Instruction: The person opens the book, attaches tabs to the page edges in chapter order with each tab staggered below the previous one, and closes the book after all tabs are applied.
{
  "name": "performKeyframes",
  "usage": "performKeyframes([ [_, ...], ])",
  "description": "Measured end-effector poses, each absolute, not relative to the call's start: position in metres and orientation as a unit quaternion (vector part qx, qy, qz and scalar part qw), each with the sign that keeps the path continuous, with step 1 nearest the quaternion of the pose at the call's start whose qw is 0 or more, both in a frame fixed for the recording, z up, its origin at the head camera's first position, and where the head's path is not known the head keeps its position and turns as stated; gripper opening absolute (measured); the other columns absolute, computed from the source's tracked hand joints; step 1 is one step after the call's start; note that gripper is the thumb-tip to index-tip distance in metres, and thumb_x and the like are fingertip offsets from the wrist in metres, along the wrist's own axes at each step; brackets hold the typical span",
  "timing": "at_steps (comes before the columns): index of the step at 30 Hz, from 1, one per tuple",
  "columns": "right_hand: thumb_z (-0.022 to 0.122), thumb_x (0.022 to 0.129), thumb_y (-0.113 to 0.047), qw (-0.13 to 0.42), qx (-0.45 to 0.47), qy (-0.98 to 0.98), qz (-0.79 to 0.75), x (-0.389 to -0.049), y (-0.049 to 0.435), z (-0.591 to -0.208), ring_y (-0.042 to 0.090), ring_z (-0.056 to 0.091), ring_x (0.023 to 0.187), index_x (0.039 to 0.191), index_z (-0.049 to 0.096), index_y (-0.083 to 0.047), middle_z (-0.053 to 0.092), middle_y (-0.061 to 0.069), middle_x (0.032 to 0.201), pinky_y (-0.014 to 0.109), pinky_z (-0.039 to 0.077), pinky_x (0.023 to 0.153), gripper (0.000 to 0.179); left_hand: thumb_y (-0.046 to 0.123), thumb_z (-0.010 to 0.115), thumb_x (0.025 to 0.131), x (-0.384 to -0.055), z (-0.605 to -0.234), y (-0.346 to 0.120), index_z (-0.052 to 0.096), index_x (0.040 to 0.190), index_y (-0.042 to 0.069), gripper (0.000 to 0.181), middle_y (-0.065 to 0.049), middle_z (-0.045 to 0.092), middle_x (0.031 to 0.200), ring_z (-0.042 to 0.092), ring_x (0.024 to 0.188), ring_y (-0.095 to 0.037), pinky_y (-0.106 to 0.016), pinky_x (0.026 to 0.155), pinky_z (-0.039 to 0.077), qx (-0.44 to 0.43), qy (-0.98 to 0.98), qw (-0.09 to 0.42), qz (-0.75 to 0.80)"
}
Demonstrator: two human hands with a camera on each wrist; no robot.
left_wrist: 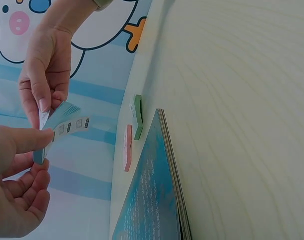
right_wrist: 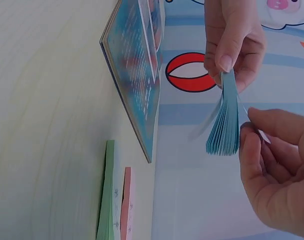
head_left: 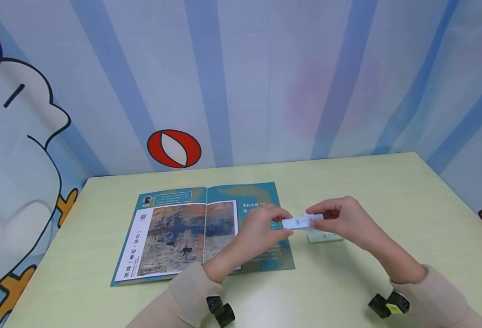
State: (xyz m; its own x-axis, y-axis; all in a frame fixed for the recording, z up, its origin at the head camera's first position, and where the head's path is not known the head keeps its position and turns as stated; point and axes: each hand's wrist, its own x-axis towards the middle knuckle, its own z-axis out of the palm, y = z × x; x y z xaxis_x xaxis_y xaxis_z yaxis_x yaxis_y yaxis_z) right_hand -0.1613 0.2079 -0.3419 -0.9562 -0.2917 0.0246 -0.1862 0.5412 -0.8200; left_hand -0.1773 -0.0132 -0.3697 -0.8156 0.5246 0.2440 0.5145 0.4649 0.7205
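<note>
One light-blue pad of narrow paper strips (head_left: 295,222) is held above the pale, wood-grained table (head_left: 367,182), the left hand (head_left: 263,228) with its grip pinching one end, the right hand (head_left: 347,223) with its grip on a thin strip (right_wrist: 265,137). Two more pads (one green (right_wrist: 108,190), one pink (right_wrist: 126,207)) lie near one open, teal-edged book (head_left: 175,241), before a blue-striped backdrop (head_left: 265,82).

Magazine (head_left: 174,241) on table (head_left: 392,191), left hand (head_left: 261,230) seemingly above

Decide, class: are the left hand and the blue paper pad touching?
Touching. The right wrist view plainly shows the left hand pinching one end of the blue paper pad under its thumb.
</note>
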Motion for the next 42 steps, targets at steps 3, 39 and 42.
performKeyframes([
  [3, 0.071, 0.082, -0.014, 0.074, -0.083, 0.867, -0.486, -0.1611, 0.2084, -0.3392, 0.022, 0.059, 0.076, 0.105, 0.068, 0.003, 0.067, 0.013, 0.098, 0.034, 0.053, 0.064, 0.029, 0.016, 0.072, 0.082, -0.1776, -0.3698, -0.0138, 0.071, 0.098, 0.011, 0.017, 0.003, 0.062, 0.091, 0.055, 0.085, -0.02, -0.024, 0.069, 0.042, 0.299, 0.856, 0.007, 0.421],
  [39, 0.073, 0.08, -0.011, 0.037, -0.089, 0.844, -0.528, -0.1616, 0.2091, -0.3459, 0.025, 0.065, 0.075, 0.091, 0.071, 0.002, 0.068, 0.011, 0.088, 0.032, 0.054, 0.066, 0.017, 0.016, 0.073, 0.082, -0.1795, -0.3747, -0.0164, 0.071, 0.099, 0.011, 0.018, 0.003, 0.062, 0.09, 0.055, 0.084, -0.021, -0.024, 0.069, 0.042, 0.282, 0.856, 0.001, 0.433],
  [42, 0.073, 0.081, -0.011, 0.037, -0.094, 0.844, -0.527, -0.1609, 0.2092, -0.3451, 0.025, 0.065, 0.075, 0.09, 0.071, 0.002, 0.067, 0.012, 0.089, 0.032, 0.054, 0.066, 0.016, 0.016, 0.072, 0.082, -0.1793, -0.3753, -0.0166, 0.071, 0.1, 0.011, 0.019, 0.002, 0.062, 0.09, 0.055, 0.084, -0.021, -0.024, 0.069, 0.042, 0.282, 0.855, 0.002, 0.435],
])
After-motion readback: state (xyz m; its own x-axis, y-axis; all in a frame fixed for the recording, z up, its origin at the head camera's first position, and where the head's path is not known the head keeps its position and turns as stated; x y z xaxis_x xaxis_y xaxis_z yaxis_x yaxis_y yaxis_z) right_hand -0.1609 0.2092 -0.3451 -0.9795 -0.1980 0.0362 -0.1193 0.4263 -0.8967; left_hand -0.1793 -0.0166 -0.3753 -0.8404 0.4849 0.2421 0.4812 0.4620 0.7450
